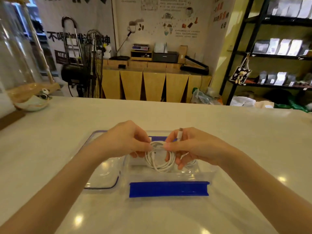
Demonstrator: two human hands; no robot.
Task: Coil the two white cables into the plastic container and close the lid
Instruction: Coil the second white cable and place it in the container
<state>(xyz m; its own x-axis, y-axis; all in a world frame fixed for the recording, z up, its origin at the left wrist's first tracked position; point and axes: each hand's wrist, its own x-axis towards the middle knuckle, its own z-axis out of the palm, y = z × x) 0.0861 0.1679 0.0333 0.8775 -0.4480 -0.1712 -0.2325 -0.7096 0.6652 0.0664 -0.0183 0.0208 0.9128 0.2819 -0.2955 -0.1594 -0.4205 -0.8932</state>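
Observation:
A white cable (160,162), wound into a loose coil, hangs between both hands just above the clear plastic container (168,176), which has blue clasps on its near and far sides. My left hand (125,141) pinches the top of the coil from the left. My right hand (189,146) pinches it from the right, and the cable's plug end (179,134) sticks up between its fingers. Another bit of white cable (191,163) shows inside the container under my right hand. The clear lid (104,174) with a blue rim lies flat to the container's left.
The container and lid rest on a pale, glossy counter (236,132). A bowl with a small panda figure (33,100) stands at the counter's far left corner, beside a large glass jar (15,48). Cabinets and shelves stand beyond the counter.

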